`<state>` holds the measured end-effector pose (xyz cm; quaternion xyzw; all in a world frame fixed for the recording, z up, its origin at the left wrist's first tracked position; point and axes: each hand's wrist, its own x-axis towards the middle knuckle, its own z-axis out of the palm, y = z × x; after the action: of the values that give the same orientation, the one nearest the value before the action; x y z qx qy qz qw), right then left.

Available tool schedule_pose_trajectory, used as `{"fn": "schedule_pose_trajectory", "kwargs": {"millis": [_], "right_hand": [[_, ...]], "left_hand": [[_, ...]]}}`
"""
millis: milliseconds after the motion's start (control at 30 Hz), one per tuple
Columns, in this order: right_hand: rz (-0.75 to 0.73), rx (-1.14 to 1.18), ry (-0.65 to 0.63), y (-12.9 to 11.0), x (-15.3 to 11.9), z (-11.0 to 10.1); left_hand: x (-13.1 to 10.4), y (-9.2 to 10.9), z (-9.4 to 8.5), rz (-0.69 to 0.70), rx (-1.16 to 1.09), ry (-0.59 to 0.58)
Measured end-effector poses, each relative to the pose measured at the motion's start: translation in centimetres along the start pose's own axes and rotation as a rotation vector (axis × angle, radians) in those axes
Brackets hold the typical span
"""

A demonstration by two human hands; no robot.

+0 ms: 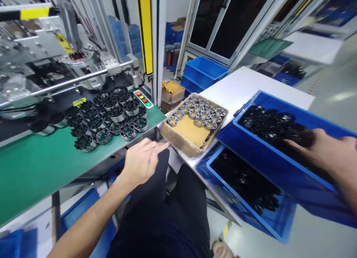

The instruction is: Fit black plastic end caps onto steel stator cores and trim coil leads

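My left hand (142,159) hovers near the front edge of the green mat, with fingers loosely extended and nothing in them. At the right, my right hand (320,150) reaches into the upper blue bin (279,157), its fingers among black plastic parts (267,124); whether they grip one is hidden. Several metal rings with black inserts (103,136) stand grouped, partly stacked, on the green mat (36,168). Between the two work surfaces, a cardboard box (181,140) holds several bare metal rings (205,114) on a brown sheet.
A lower blue bin (288,213) with more black parts sits beneath the upper one. A machine (80,66) and a button panel (143,99) are behind the mat. Stacked blue crates (203,70) stand beyond the white table (240,85).
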<state>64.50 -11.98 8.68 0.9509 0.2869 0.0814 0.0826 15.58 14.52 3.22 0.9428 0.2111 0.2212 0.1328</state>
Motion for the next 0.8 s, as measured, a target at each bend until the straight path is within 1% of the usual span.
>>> {"fn": "schedule_pose_trajectory", "kwargs": {"millis": [33,67,100,133,200,267,333,433,500,567,667,733,800], "right_hand": [[0.026,-0.010,-0.032,0.2,0.6,0.4],[0.048,-0.011,-0.057,0.2,0.9,0.6],[0.066,-0.003,-0.071,0.3,1.0,0.7],[0.081,0.011,-0.070,0.3,0.9,0.5],[0.107,0.051,-0.067,0.3,0.4,0.1],[0.136,0.093,-0.064,0.3,0.0,-0.4],[0.154,0.129,-0.065,0.3,-0.4,-0.7],[0.145,0.175,-0.051,0.2,-0.8,-1.0],[0.130,0.212,-0.025,0.1,-1.1,-1.4],[0.137,0.255,0.019,-0.1,-1.5,-1.8],[0.205,0.332,0.135,-0.4,-1.9,-2.2],[0.246,0.390,0.213,-0.6,-2.1,-2.2],[0.260,0.442,0.265,-0.7,-2.1,-2.1]], "left_hand": [[2.6,1.0,1.1,-0.032,0.048,-0.108],[5.3,1.7,2.2,-0.050,0.075,-0.157],[8.0,2.1,3.1,-0.061,0.095,-0.177],[10.6,2.3,4.0,-0.074,0.123,-0.202],[15.1,1.9,5.6,-0.110,0.190,-0.270],[18.6,1.1,7.2,-0.158,0.259,-0.361],[20.9,0.2,8.4,-0.201,0.308,-0.454],[22.9,-0.7,9.5,-0.232,0.332,-0.551],[23.7,-0.9,9.6,-0.240,0.313,-0.571],[24.1,-1.0,9.3,-0.248,0.264,-0.563],[24.0,-1.1,8.5,-0.271,0.140,-0.506],[23.5,-1.1,7.9,-0.286,0.024,-0.432],[22.5,-0.7,7.1,-0.304,-0.134,-0.348]]}}
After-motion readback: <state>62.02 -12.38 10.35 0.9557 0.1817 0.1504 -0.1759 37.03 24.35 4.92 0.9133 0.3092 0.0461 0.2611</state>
